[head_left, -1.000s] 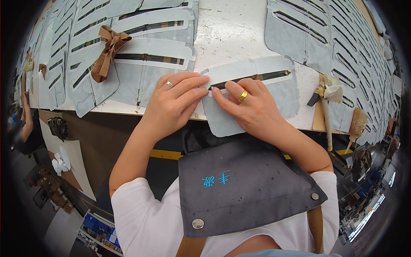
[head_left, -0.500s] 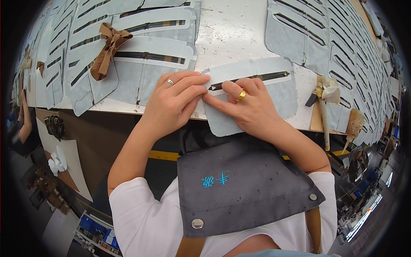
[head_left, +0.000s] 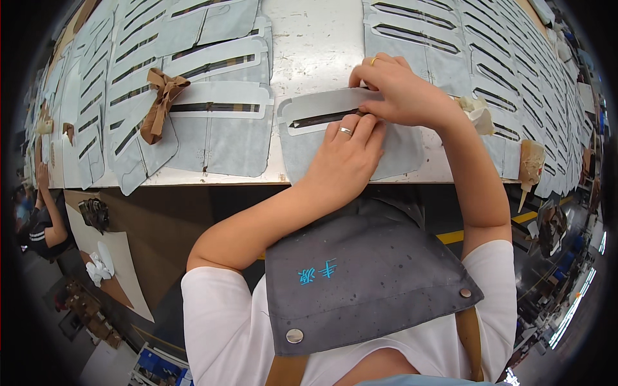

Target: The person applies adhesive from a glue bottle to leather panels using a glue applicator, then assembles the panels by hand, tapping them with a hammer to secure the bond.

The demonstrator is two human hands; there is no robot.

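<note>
A pale grey panel (head_left: 394,151) with rounded corners lies at the table's near edge. A white strip (head_left: 302,106) is fixed along its upper part, around a long dark slot (head_left: 315,120). My left hand (head_left: 347,154) is closed, its bent fingers pressed together at the slot's lower edge. Just beyond it, my right hand (head_left: 405,93) is curled over the panel's upper right part, thumb and fingers pinching near the slot's right end. The two hands meet there, and they hide that end and whatever lies under the fingertips.
Similar slotted panels lie in overlapping rows at left (head_left: 222,145) and right (head_left: 479,38). A knotted brown cloth (head_left: 161,106) rests on the left rows. At the right edge are a whitish clump (head_left: 476,116) and a stained pointed bottle (head_left: 532,161). Another person's arm (head_left: 48,199) shows far left.
Both hands have moved from the slot's left end to its right end. My right hand has risen to the panel's upper edge; the whole view has shifted somewhat.
</note>
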